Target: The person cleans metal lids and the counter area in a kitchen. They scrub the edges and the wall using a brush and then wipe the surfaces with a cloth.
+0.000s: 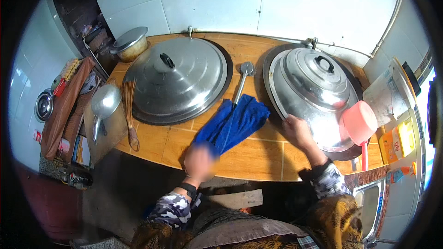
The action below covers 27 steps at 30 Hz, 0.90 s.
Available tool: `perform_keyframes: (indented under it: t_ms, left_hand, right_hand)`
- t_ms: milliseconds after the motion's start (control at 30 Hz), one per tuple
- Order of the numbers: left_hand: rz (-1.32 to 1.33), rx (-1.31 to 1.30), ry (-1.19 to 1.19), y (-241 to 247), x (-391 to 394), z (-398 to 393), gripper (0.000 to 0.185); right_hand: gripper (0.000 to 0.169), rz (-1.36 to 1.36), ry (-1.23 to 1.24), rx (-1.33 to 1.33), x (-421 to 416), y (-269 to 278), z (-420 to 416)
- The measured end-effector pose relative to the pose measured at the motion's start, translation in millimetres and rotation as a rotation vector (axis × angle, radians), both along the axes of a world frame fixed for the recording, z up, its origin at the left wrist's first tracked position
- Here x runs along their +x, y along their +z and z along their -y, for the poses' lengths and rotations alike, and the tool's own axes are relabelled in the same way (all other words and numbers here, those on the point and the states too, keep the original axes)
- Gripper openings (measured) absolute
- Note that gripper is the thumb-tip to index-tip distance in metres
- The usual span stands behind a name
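My left hand (200, 162), partly blurred, closes on the near end of a blue cloth (235, 124) at the counter's front edge. The cloth spreads away over the wood-look tiles and covers the lower handle of a metal ladle-like tool (243, 79). Fingers of my right hand (298, 132) are curled at the left rim of a wide metal basin (301, 100), set over the right stove opening. On the basin rests a smaller domed lid (316, 72) with a black handle. A pink plastic dipper (360, 122) lies on the basin's right side.
A big domed lid (180, 79) covers the left wok. Left of it are a lidded pot (131, 43), a twig brush (129, 103) and a metal ladle (105, 102). To the right stand a white bucket (387, 90), a yellow bottle (398, 141) and a sink (370, 204).
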<state>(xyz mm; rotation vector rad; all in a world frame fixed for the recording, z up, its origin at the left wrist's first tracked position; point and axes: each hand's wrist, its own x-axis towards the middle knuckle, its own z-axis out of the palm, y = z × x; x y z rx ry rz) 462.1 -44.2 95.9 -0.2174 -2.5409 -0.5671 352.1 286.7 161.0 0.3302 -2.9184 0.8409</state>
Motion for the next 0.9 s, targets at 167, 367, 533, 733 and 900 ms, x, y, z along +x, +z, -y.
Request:
perform_keyframes:
  t_ms: [167, 367, 533, 733, 900]
  left_hand:
    - [-0.049, 0.044, 0.035, -11.2, -3.4, 2.3, 0.024]
    - [-0.038, 0.085, -0.130, -18.0, -1.6, 13.9, 0.024]
    - [0.187, 0.110, -0.214, -33.8, -7.7, 12.1, 0.023]
    - [0.170, 0.067, -0.181, -22.3, -6.9, 13.0, 0.015]
    - [-0.017, 0.055, -0.196, -13.0, -12.1, 12.4, 0.015]
  right_hand:
    - [0.023, -0.060, 0.071, 0.119, -96.8, -18.8, 127.0]
    - [0.066, 0.276, -0.140, 0.162, -131.2, -60.4, 167.6]
    - [0.064, 0.188, -0.334, 0.121, -154.0, -91.3, 128.9]
    - [0.056, 0.236, -0.146, 0.529, -136.2, -28.3, 119.7]
    - [0.029, 0.026, -0.007, 0.603, -216.6, -42.5, 132.4]
